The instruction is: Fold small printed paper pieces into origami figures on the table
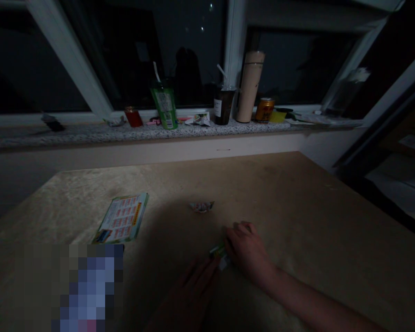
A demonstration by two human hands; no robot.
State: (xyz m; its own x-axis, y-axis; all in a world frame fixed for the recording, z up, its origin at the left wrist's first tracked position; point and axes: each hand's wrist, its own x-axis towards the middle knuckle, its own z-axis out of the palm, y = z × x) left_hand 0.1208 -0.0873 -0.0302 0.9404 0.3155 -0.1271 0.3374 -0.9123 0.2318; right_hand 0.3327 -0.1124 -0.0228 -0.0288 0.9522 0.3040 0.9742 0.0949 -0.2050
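A small green-and-white wrapper (217, 251) lies on the tabletop between my two hands. My right hand (246, 251) rests over the wrapper's right end, its fingers bent and closed on that side; the fingertips are partly hidden. From below, my left hand (195, 288) reaches in with fingers stretched out, and one fingertip touches the wrapper's lower left edge. This hand is in deep shadow. Just beyond both hands sits a crumpled, twisted wrapper (202, 206), touched by neither.
A printed card (122, 216) lies on the brown table (269, 184) at left, near a blurred-out patch (90, 286). Along the granite sill (114, 133) stand a green cup (165, 106), a dark cup (224, 106), a tall bottle (251, 87) and an orange can (264, 110).
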